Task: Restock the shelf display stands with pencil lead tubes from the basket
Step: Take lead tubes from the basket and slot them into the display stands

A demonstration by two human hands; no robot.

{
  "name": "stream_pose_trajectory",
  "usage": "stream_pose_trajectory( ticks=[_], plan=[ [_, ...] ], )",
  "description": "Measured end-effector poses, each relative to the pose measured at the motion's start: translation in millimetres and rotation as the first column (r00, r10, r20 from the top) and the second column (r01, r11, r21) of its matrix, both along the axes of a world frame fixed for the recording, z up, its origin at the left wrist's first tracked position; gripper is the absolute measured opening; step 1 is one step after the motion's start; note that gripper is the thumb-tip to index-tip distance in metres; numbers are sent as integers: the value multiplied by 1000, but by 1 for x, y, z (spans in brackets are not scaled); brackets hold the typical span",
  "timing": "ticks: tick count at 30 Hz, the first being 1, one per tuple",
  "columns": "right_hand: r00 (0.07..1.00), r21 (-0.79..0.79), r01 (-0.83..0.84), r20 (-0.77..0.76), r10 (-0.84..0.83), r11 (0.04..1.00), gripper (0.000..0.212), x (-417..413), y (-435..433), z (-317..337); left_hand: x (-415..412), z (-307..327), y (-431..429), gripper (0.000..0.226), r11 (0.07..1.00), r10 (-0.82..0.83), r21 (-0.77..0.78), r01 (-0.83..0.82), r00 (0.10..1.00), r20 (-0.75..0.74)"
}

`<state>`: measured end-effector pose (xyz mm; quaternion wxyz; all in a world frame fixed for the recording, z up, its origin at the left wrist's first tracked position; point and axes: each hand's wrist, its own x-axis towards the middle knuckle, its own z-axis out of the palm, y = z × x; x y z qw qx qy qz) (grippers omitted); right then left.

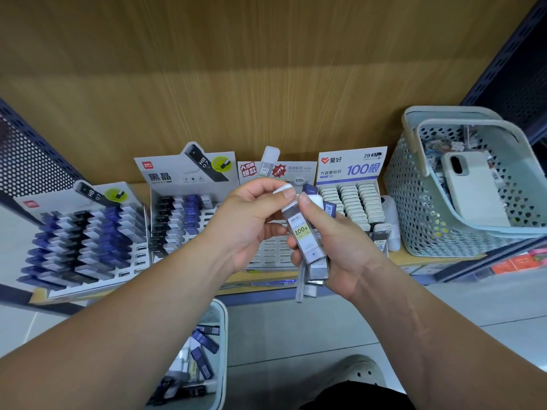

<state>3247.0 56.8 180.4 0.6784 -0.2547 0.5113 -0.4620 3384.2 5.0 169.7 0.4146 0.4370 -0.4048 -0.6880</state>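
Observation:
My right hand (334,241) grips a bundle of several pencil lead tubes (315,270), held upright in front of the shelf. My left hand (251,220) pinches the white cap of one clear tube (302,232) marked "100" at the top of that bundle. Behind my hands a white display stand (272,250) shows rows of open slots. To its right another stand (349,202) is packed with white-capped tubes. Two stands on the left (83,241) (183,220) hold blue, black and white tubes. On the floor below, a pale basket (220,335) holds loose lead tubes (204,344).
A pale green perforated basket (414,196) with a handle stands on the shelf at the right, holding a phone in a white case (473,187) and small packets. Perforated dark metal side panels (26,161) flank the shelf. My shoe (361,371) rests on the tiled floor.

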Motion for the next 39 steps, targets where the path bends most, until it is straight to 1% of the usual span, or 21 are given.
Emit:
stream_pose_trajectory(
  ticks=[3,6,8,10,13,15,17,18,22,25,30,33,39],
  plan=[
    [998,32,53,11,-54,998,29,2,-2,-1,2,-3,-2,5,999,34,37,-34,999,5],
    [994,71,102,-53,-99,992,21,1,-5,-3,7,-4,-5,5,995,80,58,-81,996,25],
    [989,102,139,-65,-133,985,20,-1,-6,-6,18,-4,-11,4,988,144,35,-147,987,72],
    [986,131,159,-64,-152,979,20,-5,-7,-9,35,-7,-21,4,978,209,-57,-201,956,206],
    [984,146,173,-70,-164,974,17,-8,-7,-12,60,-14,-36,3,952,289,-228,-203,843,455],
    [984,147,172,-73,-163,974,16,-10,-7,-15,69,-19,-42,3,941,304,-312,-132,736,604],
    [984,149,170,-79,-159,974,17,-9,-8,-17,69,-24,-44,6,919,298,-395,22,619,727],
    [984,149,168,-83,-157,975,17,-9,-8,-18,68,-27,-45,7,898,292,-426,109,574,765],
    [983,155,172,-97,-158,973,19,-9,-9,-22,60,-42,-53,7,799,278,-471,374,466,840],
    [982,159,177,-99,-163,971,20,-9,-11,-23,59,-52,-59,7,739,293,-465,487,389,873],
    [982,153,173,-102,-159,973,20,-10,-13,-26,57,-57,-63,6,706,315,-464,535,349,882],
    [982,153,173,-100,-159,973,20,-11,-13,-27,56,-55,-66,7,699,317,-467,542,350,881],
    [983,162,161,-112,-144,973,20,-13,-13,-30,51,-48,-70,10,733,262,-405,546,323,909]
  ],
)
